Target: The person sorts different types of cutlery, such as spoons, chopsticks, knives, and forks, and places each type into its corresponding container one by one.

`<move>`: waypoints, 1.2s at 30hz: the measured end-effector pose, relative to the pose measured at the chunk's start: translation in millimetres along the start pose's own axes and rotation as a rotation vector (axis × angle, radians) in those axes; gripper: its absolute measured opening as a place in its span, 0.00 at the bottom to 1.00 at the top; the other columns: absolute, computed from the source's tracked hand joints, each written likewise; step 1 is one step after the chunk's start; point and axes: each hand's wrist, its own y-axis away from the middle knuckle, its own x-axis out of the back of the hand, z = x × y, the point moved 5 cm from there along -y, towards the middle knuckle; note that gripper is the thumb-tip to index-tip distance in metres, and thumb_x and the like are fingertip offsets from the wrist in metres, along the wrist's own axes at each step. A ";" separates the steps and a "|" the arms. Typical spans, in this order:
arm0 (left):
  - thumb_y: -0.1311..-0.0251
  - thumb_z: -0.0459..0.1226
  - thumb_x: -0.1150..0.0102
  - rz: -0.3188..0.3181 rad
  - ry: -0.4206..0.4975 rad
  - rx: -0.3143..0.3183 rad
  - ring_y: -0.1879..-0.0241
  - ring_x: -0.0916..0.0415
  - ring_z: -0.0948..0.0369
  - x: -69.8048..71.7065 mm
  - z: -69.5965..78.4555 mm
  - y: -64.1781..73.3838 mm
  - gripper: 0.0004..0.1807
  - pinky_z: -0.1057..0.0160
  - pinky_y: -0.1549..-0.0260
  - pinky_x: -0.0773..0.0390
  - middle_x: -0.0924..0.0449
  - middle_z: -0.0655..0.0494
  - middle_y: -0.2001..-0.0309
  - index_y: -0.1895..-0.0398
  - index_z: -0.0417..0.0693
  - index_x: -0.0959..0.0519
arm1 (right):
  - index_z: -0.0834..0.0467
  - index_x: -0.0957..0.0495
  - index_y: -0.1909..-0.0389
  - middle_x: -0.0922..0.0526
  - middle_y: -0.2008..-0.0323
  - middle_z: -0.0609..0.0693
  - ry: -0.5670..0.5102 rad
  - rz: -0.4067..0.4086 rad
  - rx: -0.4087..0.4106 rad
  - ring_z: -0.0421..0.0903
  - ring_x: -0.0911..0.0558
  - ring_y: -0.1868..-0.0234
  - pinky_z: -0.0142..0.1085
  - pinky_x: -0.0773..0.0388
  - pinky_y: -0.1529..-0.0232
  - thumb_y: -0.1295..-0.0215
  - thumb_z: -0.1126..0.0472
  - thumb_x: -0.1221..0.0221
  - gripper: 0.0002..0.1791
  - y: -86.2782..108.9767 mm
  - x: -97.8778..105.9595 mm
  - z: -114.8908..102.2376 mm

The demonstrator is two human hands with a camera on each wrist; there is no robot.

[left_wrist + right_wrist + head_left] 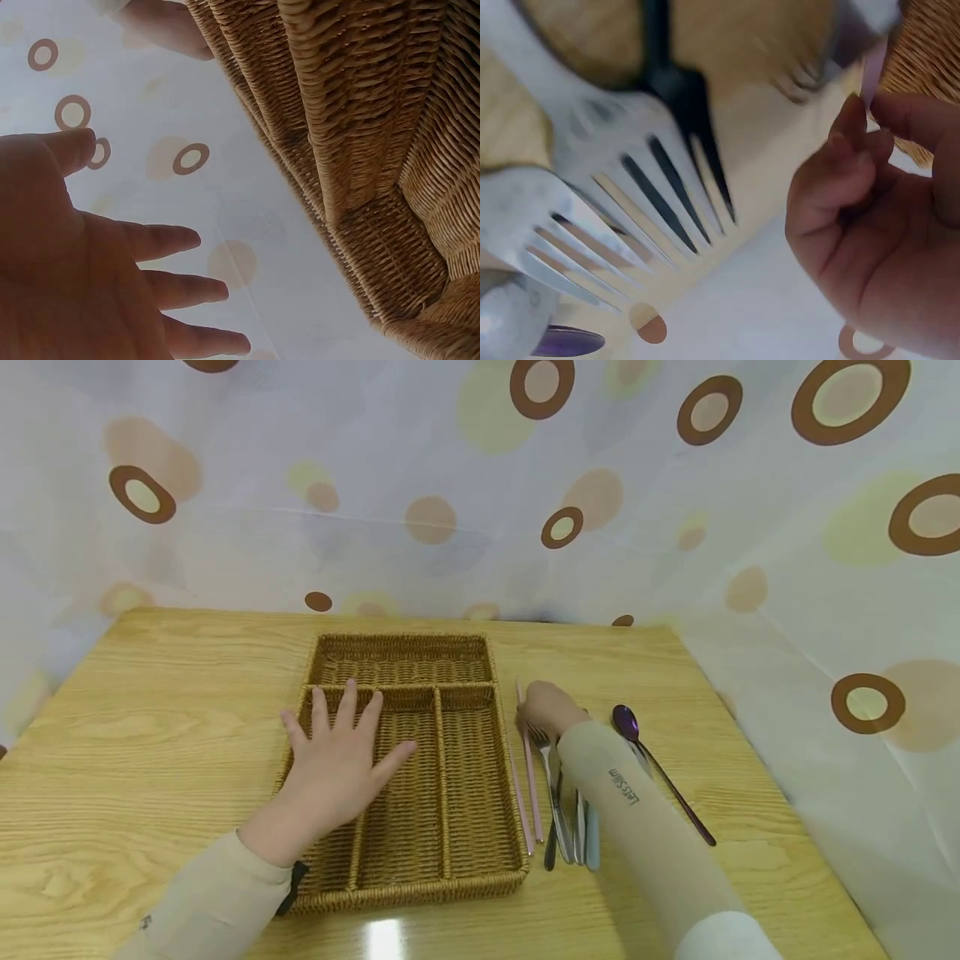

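In the head view, two slim pink sticks, by their look chopsticks (533, 793), lie on the wooden table (150, 735), just right of the wicker basket (420, 890). The right hand (549, 708) is at their far ends, beside a silver fork (543, 752). The left hand (333, 764) is above the leftmost long compartment, its fingers straight and spread, holding nothing. For a neat lift, I would advise raising the thin piece straight up, so that it does not drag the cutlery near it. The right hand and sleeve cover part of the cutlery, therefore I cannot count the pieces, nor say what the light-blue handle (592, 839) belongs to.

In the left wrist view, the left palm shows nothing in it. Whether its fingers touch the wicker elsewhere, I cannot tell. The right hand is cut off at the top edge.

In the right wrist view, thumb and fingertips are closed together on a pink stick (873, 71). A pinch so near the end would probably let it swing; a firmer hold closer to the middle seems steadier. Which of the two sticks it is, I cannot tell. The fork beside this hand is blurred, and the purple spoon (568, 341) is only partly visible.
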 end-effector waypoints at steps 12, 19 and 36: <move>0.35 0.59 0.60 -0.038 -0.011 -0.021 0.32 0.68 0.28 1.2 1.4 0.7 0.41 0.23 0.44 0.69 0.58 0.33 0.28 0.29 0.40 0.48 | 0.73 0.31 0.43 0.30 0.40 0.69 0.015 -0.129 0.064 0.49 0.19 0.70 0.44 0.23 0.50 0.27 0.62 0.60 0.21 9.9 19.9 0.6; 0.35 0.60 0.61 -0.068 -0.013 -0.018 0.32 0.69 0.28 0.9 0.5 -0.9 0.41 0.23 0.44 0.71 0.59 0.34 0.28 0.29 0.40 0.48 | 0.71 0.30 0.43 0.27 0.48 0.68 -0.055 -0.139 0.054 0.52 0.18 0.64 0.46 0.26 0.47 0.27 0.61 0.60 0.21 19.2 29.7 0.3; 0.36 0.63 0.63 -0.136 -0.049 -0.058 0.31 0.65 0.30 -2.8 13.4 -11.7 0.42 0.24 0.43 0.69 0.56 0.34 0.28 0.30 0.40 0.43 | 0.68 0.31 0.47 0.45 0.88 0.42 -0.443 -0.110 -0.003 0.38 0.42 0.84 0.32 0.23 0.61 0.27 0.57 0.59 0.20 31.1 50.9 -10.5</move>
